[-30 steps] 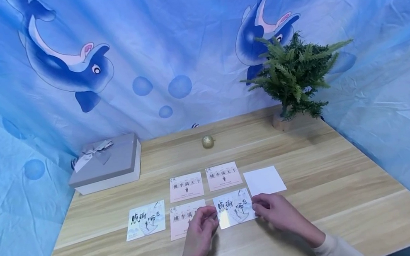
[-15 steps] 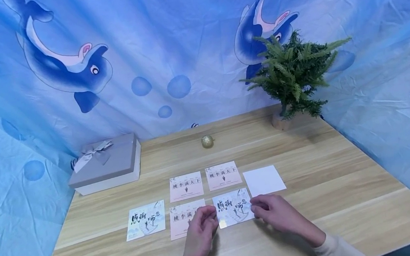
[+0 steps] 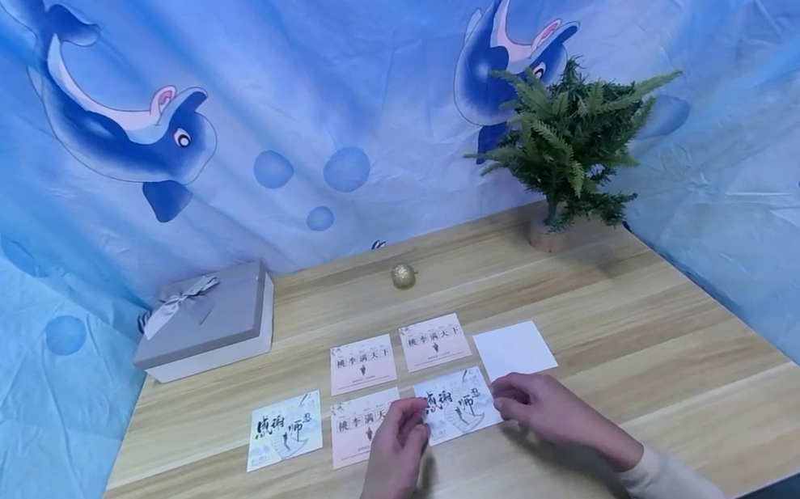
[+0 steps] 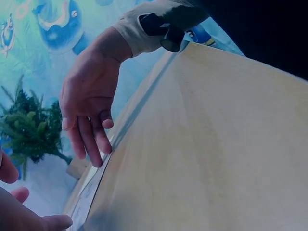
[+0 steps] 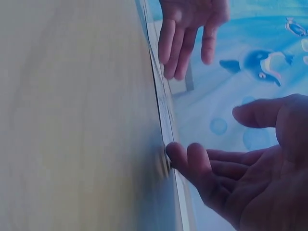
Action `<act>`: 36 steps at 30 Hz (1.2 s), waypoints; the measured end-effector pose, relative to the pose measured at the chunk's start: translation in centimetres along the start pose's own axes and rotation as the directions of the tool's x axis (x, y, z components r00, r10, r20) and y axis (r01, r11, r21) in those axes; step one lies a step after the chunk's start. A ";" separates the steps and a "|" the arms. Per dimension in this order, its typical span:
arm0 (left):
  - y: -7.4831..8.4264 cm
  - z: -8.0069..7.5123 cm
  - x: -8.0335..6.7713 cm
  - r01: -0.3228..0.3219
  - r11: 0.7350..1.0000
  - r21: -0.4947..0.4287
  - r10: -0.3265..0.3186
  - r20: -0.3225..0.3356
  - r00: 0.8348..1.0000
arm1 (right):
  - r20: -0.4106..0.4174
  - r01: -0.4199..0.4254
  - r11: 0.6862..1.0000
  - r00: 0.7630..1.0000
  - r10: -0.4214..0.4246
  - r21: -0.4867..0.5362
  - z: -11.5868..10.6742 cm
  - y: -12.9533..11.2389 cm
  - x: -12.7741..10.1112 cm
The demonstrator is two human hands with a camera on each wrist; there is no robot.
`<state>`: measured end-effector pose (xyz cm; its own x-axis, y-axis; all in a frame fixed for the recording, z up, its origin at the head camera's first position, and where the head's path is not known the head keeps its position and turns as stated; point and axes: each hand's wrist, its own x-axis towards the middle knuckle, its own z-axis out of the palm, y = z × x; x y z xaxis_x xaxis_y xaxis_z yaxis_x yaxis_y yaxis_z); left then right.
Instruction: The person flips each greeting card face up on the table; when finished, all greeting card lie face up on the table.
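Observation:
A square greeting card [image 3: 459,406] with black brush writing lies on the wooden table between my hands. My left hand [image 3: 395,455] is at its left edge, the fingertips overlapping that edge in the head view. At the opposite edge rests my right hand [image 3: 547,410], fingers bent gently. Thumb and fingers stand apart on the right hand [image 5: 255,178] in the right wrist view, where the left hand [image 5: 190,29] also has its fingers extended. Partly behind the left hand is a pink card [image 3: 352,433]. A plain white card [image 3: 515,349] lies just beyond the right hand.
Two more pink cards [image 3: 362,365] lie in the row behind, and a matching brush-writing card [image 3: 283,431] is at the left. Farther back are a grey gift box [image 3: 205,315] with a ribbon, a gold ball [image 3: 403,275] and a small artificial tree [image 3: 572,142].
My left fingers have loosened slightly and now overlap the card's left edge a little more. The right hand has shifted slightly rightward. The cards stay in nearly the same places.

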<state>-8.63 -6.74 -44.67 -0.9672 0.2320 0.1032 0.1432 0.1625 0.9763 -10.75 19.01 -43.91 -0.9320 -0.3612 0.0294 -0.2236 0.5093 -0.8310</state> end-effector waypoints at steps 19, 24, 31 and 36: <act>2.7 5.6 6.5 0.096 0.985 -0.144 -0.079 0.123 0.989 | -0.231 -0.187 0.965 0.963 0.142 -0.186 -7.2 3.4 0.7; 1.9 6.6 8.3 0.180 0.964 -0.198 -0.170 0.067 0.983 | -0.200 -0.182 0.960 0.970 0.140 -0.212 -6.9 3.5 1.5; 1.1 7.3 9.4 0.238 0.947 -0.214 -0.229 0.065 0.971 | -0.193 -0.208 0.953 0.967 0.166 -0.219 -6.8 3.1 2.1; 1.0 7.6 9.9 0.239 0.944 -0.229 -0.229 0.071 0.971 | -0.204 -0.222 0.949 0.963 0.177 -0.224 -6.8 3.2 2.3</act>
<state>-16.42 3.02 -44.14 -0.9568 0.2567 -0.1365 -0.1441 -0.0109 0.9895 -15.58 25.10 -42.78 -0.9951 -0.0984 -0.0057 -0.0692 0.7385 -0.6707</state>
